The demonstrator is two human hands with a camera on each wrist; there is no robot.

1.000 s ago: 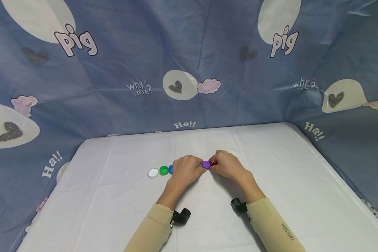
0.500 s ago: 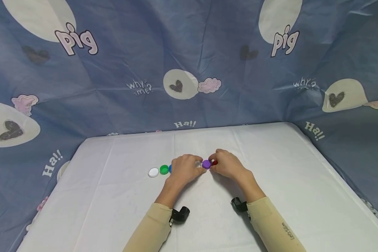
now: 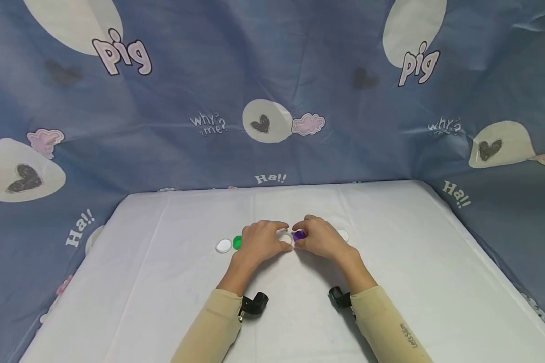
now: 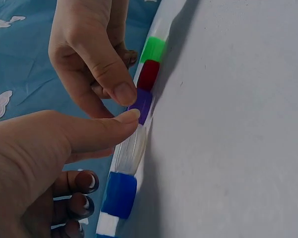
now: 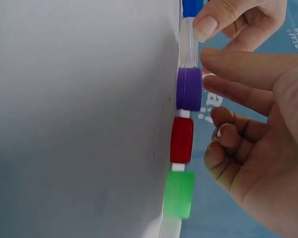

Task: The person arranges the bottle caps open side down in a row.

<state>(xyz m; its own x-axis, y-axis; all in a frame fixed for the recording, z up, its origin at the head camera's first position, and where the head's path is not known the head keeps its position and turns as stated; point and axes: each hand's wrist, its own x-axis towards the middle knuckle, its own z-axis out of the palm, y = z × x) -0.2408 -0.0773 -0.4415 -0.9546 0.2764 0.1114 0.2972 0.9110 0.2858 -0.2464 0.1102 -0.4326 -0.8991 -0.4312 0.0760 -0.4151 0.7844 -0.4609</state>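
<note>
Bottle caps lie in a row on the white-covered table. In the head view my left hand (image 3: 260,241) spreads thumb and index finger around the clear cap (image 3: 284,237). My right hand (image 3: 319,237) is beside it, thumb and index finger about the purple cap (image 3: 299,235). In the right wrist view both hands' fingertips hover at the top edges of the clear cap (image 5: 188,42) and purple cap (image 5: 189,89), gripping neither visibly. Beyond the purple one come a red cap (image 5: 182,140) and a green cap (image 5: 179,194). A blue cap (image 4: 120,195) stands below my left hand.
At the row's left end are a white cap (image 3: 223,245) and another green cap (image 3: 237,242). A whitish cap (image 3: 342,235) shows to the right of my right hand. The tablecloth (image 3: 163,302) extends around, with a blue printed curtain (image 3: 163,146) behind.
My right hand has shifted left over the purple cap, hiding the red one and uncovering a whitish cap on the right. My left hand has moved slightly left, covering the blue cap.
</note>
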